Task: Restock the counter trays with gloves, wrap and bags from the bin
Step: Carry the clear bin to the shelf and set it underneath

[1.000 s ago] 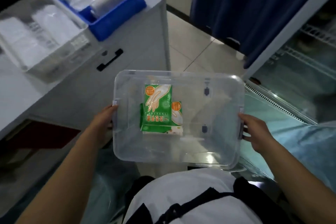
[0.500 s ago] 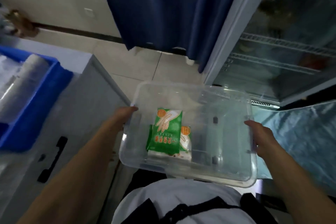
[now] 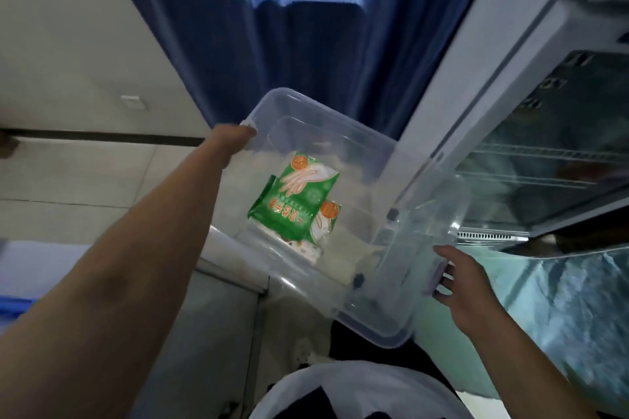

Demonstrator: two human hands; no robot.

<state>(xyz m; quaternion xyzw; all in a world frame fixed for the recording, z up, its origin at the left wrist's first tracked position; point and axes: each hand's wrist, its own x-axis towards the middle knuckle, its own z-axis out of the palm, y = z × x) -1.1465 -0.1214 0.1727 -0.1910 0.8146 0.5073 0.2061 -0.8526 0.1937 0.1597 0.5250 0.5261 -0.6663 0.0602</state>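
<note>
Bin (image 3: 401, 289), clear plastic, tilted, held in the air by both hands: left hand (image 3: 231, 139) grips far end, right hand (image 3: 459, 279) grips near end. Green glove packs (image 3: 292, 204) lie inside.

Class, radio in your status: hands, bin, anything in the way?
Left hand and right hand each grip an end of the clear bin. Bin tilted, green glove packs inside. Glass-door cooler close on the right.

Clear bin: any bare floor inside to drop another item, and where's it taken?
Inside the clear bin, the floor is bare between the green glove packs and the end held by the right hand. A thinner strip runs along the far wall. The packs crowd the end near the left hand.
</note>
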